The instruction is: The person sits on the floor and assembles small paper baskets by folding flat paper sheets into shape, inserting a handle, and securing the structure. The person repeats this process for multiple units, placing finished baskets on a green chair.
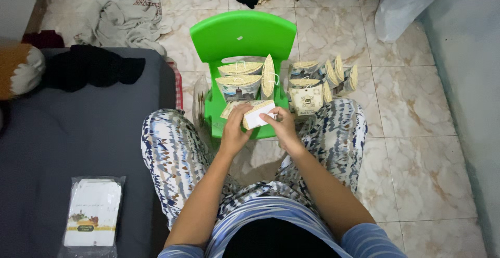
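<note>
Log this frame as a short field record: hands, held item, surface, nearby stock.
left hand: grips the small card box from its left side
right hand: pinches the box's white end
held item: small card box, above the chair seat
surface: green plastic chair
on chair: folded pillow boxes
on floor beside chair: more pillow boxes
on grey mattress: bagged flat cards

Light is soft and fairly dim, with a cool cast. The tiled floor (pixel 416 148) shows faint sheen, no harsh glare. Shadows are weak and diffuse. Focus is reasonably sharp centrally; edges bend slightly from the wide lens.
</note>
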